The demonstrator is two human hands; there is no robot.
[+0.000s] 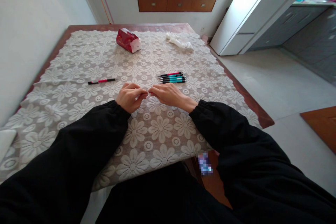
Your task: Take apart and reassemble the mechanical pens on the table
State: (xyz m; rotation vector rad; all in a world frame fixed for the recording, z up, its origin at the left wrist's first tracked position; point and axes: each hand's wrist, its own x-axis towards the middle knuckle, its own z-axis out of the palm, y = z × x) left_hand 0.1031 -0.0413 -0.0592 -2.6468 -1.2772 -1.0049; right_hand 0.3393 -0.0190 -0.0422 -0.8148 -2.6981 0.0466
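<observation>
A lone pen (102,81) lay left of the pen row (172,79), seemingly set aside; nearer you than that row, your left hand (131,97) and right hand (168,94) almost met, fingertips pinched together, apparently for fine control, on what I couldn't tell!

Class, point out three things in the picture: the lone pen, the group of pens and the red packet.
Lone pen (102,81): head view, the red middle of its barrel.
Group of pens (173,79): head view, a teal barrel.
Red packet (127,41): head view, its red side.

R hand (168,93) nr pens (173,79)
</observation>
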